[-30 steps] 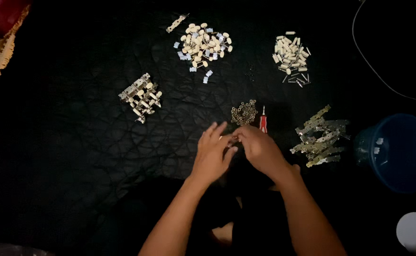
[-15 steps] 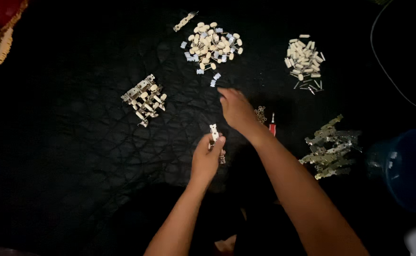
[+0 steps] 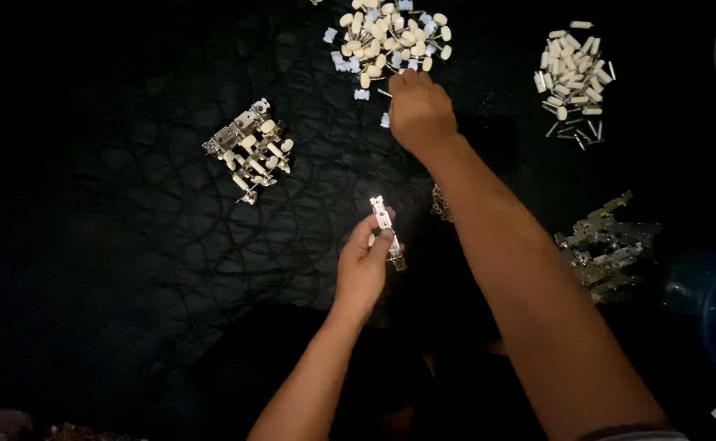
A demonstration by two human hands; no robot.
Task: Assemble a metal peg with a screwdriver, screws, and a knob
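Two hands share the picking step: your left hand [image 3: 364, 265] pinches the slim shiny metal strip [image 3: 387, 233] below the heap of cream oval knobs [image 3: 391, 37], where your right hand [image 3: 418, 110] closes its fingertips, needing one knob singled out cleanly.

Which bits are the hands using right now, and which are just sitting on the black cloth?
In use:
- left hand holding a shiny metal strip
- right hand reaching the pile of cream oval knobs

Lying about:
- cluster of finished metal plates with cream knobs
- heap of small cream pegs
- stack of bare metal plates
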